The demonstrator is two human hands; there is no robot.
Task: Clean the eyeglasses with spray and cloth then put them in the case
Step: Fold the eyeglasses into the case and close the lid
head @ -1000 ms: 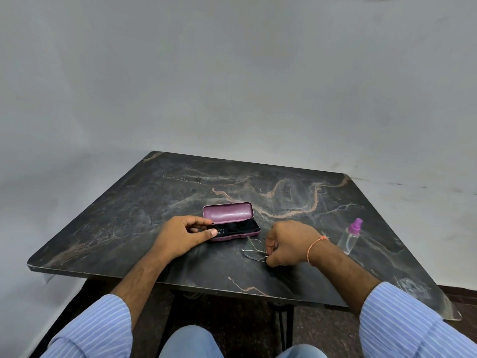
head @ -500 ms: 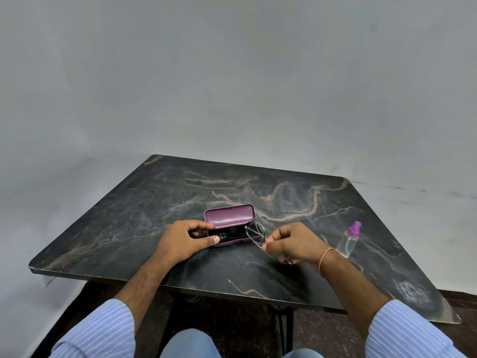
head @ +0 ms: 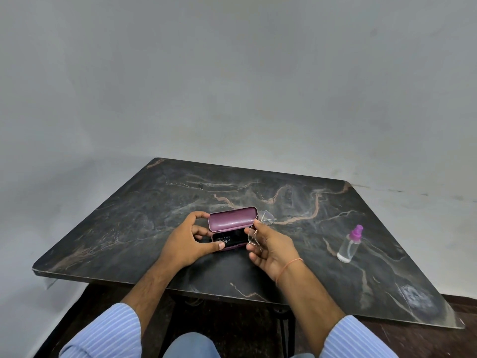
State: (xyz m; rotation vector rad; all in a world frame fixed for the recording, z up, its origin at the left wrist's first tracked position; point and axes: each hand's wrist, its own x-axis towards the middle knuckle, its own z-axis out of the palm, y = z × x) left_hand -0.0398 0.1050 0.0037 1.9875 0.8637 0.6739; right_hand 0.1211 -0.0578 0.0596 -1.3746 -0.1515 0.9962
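A purple eyeglass case (head: 231, 220) lies open on the dark marble table (head: 129, 218), its lid raised and a black lining with a dark cloth showing inside. My left hand (head: 189, 244) grips the case's left end, index finger on the lid edge and thumb on the front of the base. My right hand (head: 268, 248) pinches thin wire-framed eyeglasses (head: 264, 219) at the case's right end, lifted off the table and tilted, one lens sticking up beyond my fingers. A small clear spray bottle (head: 349, 245) with a pink top stands to the right.
The table's near edge (head: 165, 285) runs just in front of my forearms, and its right corner reaches toward the lower right. A plain grey wall (head: 232, 86) stands behind the table. My lap and the table's metal legs show below.
My right hand picked the eyeglasses up from the table in front of the case and carried them up to the case's right end. My left hand shifted its fingers onto the lid.
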